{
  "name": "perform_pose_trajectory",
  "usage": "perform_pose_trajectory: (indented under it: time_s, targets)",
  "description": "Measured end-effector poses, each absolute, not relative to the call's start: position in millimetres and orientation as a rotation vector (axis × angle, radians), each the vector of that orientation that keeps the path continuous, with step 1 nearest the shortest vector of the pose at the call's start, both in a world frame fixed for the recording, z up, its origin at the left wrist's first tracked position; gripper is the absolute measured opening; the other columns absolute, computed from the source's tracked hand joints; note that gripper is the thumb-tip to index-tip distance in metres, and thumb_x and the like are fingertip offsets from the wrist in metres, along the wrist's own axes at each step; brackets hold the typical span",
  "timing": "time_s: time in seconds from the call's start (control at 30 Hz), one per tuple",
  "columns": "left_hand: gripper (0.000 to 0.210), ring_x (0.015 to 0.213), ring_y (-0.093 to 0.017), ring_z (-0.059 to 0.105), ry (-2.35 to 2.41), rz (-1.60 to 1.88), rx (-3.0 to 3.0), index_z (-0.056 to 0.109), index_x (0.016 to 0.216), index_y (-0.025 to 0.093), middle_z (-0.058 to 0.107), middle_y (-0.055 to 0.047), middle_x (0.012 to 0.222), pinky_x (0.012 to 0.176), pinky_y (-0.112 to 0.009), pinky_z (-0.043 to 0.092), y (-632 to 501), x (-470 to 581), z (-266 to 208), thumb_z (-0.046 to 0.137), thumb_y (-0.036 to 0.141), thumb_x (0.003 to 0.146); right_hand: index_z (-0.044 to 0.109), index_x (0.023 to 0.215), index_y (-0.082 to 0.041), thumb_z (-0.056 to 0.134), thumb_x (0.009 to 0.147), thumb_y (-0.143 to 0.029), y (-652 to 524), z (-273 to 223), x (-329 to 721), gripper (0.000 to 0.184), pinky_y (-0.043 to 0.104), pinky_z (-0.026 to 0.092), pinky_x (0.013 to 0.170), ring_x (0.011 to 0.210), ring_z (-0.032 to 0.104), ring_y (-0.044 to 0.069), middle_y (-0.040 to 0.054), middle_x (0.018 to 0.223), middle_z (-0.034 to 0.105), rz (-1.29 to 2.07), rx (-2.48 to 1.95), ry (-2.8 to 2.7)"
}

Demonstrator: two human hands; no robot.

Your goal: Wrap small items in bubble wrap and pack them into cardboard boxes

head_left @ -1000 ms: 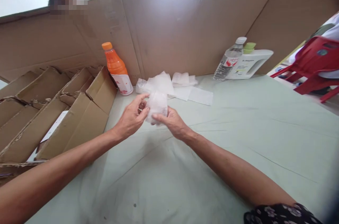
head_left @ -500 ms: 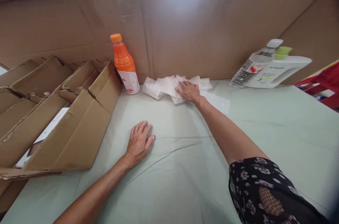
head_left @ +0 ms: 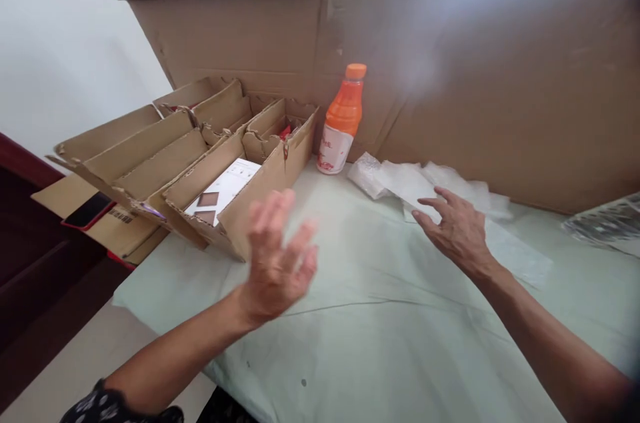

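My left hand (head_left: 277, 263) is raised above the table cover, its fingers apart and slightly blurred, with nothing in it. It is nearest to the front wall of a divided cardboard box (head_left: 295, 159). A white printed box or card (head_left: 233, 183) lies in the front compartment of that box. My right hand (head_left: 453, 226), fingers spread and holding nothing, hovers just in front of the white translucent packing sheets (head_left: 405, 183), covering part of them. Whether its fingertips touch the sheets I cannot tell. Left of the sheets stands an orange-capped bottle (head_left: 343, 123).
A tall cardboard panel (head_left: 475, 89) runs along the back of the pale green cloth-covered table (head_left: 360, 356). A clear plastic bottle (head_left: 603, 219) lies at the right edge. Below the cardboard box, at left, is a flat carton (head_left: 117, 226). Part of a person's head shows behind the panel.
My view has turned left, showing more of the cardboard box. My left hand has lifted off the table, and my right hand has drawn back from the packing sheets towards me.
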State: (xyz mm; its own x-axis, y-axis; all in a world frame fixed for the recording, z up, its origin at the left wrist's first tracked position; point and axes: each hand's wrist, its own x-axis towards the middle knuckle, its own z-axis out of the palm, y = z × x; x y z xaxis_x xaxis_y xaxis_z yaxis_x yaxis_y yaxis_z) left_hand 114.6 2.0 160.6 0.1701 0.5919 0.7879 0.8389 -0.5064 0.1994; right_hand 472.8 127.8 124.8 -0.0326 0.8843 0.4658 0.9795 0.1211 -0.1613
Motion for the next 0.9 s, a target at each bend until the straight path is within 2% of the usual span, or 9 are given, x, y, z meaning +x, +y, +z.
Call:
perform_pose_trajectory:
  time_s: [0.1, 0.17, 0.27, 0.37, 0.5, 0.6, 0.7, 0.8, 0.9]
  targets:
    - [0.057, 0.143, -0.038, 0.042, -1.578, -1.075, -1.929, 0.044, 0.146, 0.021, 0.052, -0.018, 0.147, 0.121, -0.069, 0.017, -4.4, 56.8, 200.0, 0.059, 0.023, 0.091, 0.074, 0.103, -0.026, 0.053, 0.087, -0.046, 111.5, 121.5, 453.7, 0.034, 0.062, 0.047, 0.095, 0.117, 0.062, 0.039, 0.0137, 0.142, 0.059, -0.164, -1.728, -2.013]
    - [0.048, 0.122, -0.034, 0.061, -1.637, -0.973, -1.976, 0.051, 0.139, 0.016, 0.068, -0.015, 0.12, 0.116, -0.064, 0.032, 0.5, 34.0, 208.2, 0.053, 0.016, 0.091, 0.075, 0.102, -0.025, 0.054, 0.086, -0.045, 101.9, 123.8, 436.6, 0.033, 0.06, 0.048, 0.095, 0.116, 0.063, 0.037, 0.0135, 0.141, 0.06, -0.08, -1.671, -2.058]
    - [0.044, 0.101, -0.027, 0.067, -1.513, -0.994, -2.151, 0.058, 0.13, 0.018, 0.071, -0.008, 0.098, 0.104, -0.051, 0.049, 0.7, 30.3, 203.7, 0.047, 0.007, 0.089, 0.075, 0.1, -0.026, 0.055, 0.085, -0.045, 80.8, 130.9, 410.4, 0.031, 0.059, 0.05, 0.094, 0.119, 0.062, 0.037, 0.0121, 0.14, 0.062, 0.041, -1.603, -2.103]
    - [0.051, 0.103, -0.022, 0.067, -1.21, -1.111, -2.361, 0.054, 0.133, 0.022, 0.072, -0.005, 0.101, 0.107, -0.046, 0.049, -23.2, 40.0, 199.8, 0.046, 0.001, 0.087, 0.074, 0.103, -0.028, 0.055, 0.087, -0.046, 46.8, 136.5, 396.5, 0.031, 0.059, 0.051, 0.095, 0.121, 0.062, 0.036, 0.0092, 0.143, 0.061, 0.178, -1.601, -2.12]
    - [0.064, 0.121, -0.023, 0.062, -1.016, -1.165, -2.497, 0.049, 0.139, 0.03, 0.071, -0.002, 0.108, 0.117, -0.05, 0.04, -75.8, 25.9, 198.5, 0.059, 0.0, 0.083, 0.072, 0.114, -0.032, 0.059, 0.087, -0.054, -13.9, 137.9, 402.4, 0.037, 0.059, 0.05, 0.102, 0.129, 0.059, 0.036, 0.008, 0.149, 0.056, 0.405, -1.598, -2.117]
    - [0.069, 0.13, -0.029, 0.056, -1.343, -1.407, -2.233, 0.049, 0.142, 0.033, 0.064, -0.005, 0.125, 0.12, -0.055, 0.037, -104.0, 1.7, 177.9, 0.072, 0.013, 0.081, 0.062, 0.135, -0.032, 0.063, 0.086, -0.056, -60.5, 134.9, 408.6, 0.055, 0.057, 0.047, 0.109, 0.135, 0.054, 0.037, 0.0098, 0.149, 0.055, 0.614, -1.528, -2.124]
    - [0.073, 0.129, -0.033, 0.055, -1.816, -1.537, -2.137, 0.042, 0.148, 0.028, 0.055, -0.012, 0.141, 0.114, -0.056, 0.043, -113.3, -6.5, 135.3, 0.073, 0.033, 0.082, 0.045, 0.151, -0.031, 0.065, 0.085, -0.058, -95.4, 128.2, 402.7, 0.074, 0.057, 0.049, 0.107, 0.134, 0.054, 0.037, 0.0122, 0.15, 0.054, 0.801, -1.544, -2.071]
    - [0.061, 0.112, -0.029, 0.065, -2.132, -1.532, -2.382, 0.046, 0.141, 0.023, 0.06, -0.013, 0.131, 0.098, -0.049, 0.056, -107.9, 10.1, 93.8, 0.066, 0.043, 0.086, 0.042, 0.151, -0.027, 0.064, 0.084, -0.063, -110.4, 120.8, 386.6, 0.079, 0.057, 0.054, 0.098, 0.129, 0.058, 0.037, 0.0152, 0.147, 0.056, 0.873, -1.571, -1.958]
    - [0.047, 0.109, -0.025, 0.066, -2.234, -1.683, -2.492, 0.049, 0.134, 0.023, 0.063, -0.011, 0.125, 0.093, -0.042, 0.057, -90.5, 39.6, 75.8, 0.057, 0.04, 0.092, 0.049, 0.141, -0.025, 0.061, 0.085, -0.063, -103.6, 116.7, 373.6, 0.068, 0.053, 0.056, 0.09, 0.111, 0.066, 0.035, 0.0142, 0.13, 0.066, 0.86, -1.506, -1.927]
